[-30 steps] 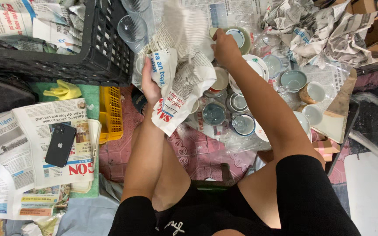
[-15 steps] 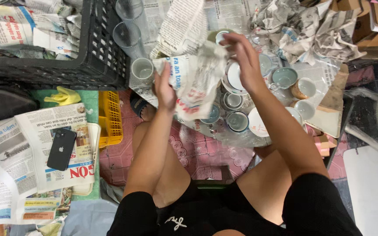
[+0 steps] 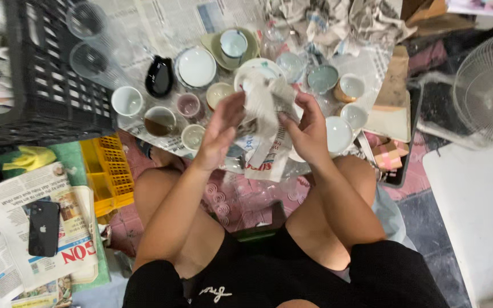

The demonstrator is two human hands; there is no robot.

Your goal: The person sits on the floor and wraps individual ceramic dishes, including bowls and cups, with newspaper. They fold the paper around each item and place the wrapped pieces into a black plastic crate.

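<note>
Gripping a crumpled newspaper bundle (image 3: 265,122) at frame centre, the left hand (image 3: 221,128) pressed its left side with flat fingers while the right hand (image 3: 309,131) closed around its right side. Small cups and bowls (image 3: 195,67) crowded the newspaper-covered surface behind it. A black crate (image 3: 41,85) stood upper left, a phone (image 3: 43,228) lower left.

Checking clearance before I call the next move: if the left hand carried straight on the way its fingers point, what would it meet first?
Probably the pale cup just beyond the left hand; depth is unclear.
</note>
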